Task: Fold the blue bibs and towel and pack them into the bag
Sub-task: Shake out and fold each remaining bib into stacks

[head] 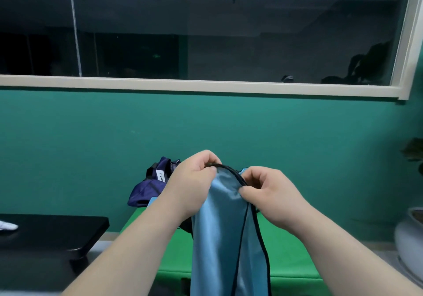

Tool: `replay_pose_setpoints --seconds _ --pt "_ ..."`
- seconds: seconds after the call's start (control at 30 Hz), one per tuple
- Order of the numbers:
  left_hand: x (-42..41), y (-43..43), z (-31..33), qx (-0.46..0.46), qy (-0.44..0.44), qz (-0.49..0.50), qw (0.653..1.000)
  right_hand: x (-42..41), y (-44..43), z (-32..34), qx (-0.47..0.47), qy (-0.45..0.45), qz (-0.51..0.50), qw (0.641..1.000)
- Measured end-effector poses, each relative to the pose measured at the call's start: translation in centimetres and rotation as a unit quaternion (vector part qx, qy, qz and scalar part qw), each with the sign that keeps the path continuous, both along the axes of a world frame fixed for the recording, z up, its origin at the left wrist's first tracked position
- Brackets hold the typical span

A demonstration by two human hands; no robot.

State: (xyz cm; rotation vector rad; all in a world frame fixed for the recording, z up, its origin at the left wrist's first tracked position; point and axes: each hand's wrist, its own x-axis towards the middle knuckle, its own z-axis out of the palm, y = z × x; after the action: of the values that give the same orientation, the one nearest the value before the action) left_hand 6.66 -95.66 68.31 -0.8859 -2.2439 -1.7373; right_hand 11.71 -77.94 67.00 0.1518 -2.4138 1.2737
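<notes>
2 hands, left hand and right hand, are pinching 1 blue bib by its trim, lifting it above the green counter; bag sitting at 11 o'clock. Folding is starting; next needs edges aligning.

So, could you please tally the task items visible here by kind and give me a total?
Light blue bib: 1
Navy bag: 1
Total: 2
Not counted: a light blue scrap beside the bag, too hidden to classify.
</notes>
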Motion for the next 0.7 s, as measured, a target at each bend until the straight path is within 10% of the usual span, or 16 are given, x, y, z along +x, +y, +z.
replay_pose_setpoints --seconds 0.17,0.53,0.7 --pt "0.6 -1.2 -0.7 -0.105 0.110 0.072 0.986 0.2 -1.0 -0.4 -0.011 0.003 0.014 1.000" --pt "0.6 -1.2 -2.9 -0.046 0.002 0.034 0.998 0.5 -2.1 -2.2 -0.013 0.000 0.030 0.999" --pt "1.9 -1.3 -3.0 -0.173 0.057 0.049 0.982 0.8 -2.4 -4.2 -0.016 0.040 0.046 0.998"
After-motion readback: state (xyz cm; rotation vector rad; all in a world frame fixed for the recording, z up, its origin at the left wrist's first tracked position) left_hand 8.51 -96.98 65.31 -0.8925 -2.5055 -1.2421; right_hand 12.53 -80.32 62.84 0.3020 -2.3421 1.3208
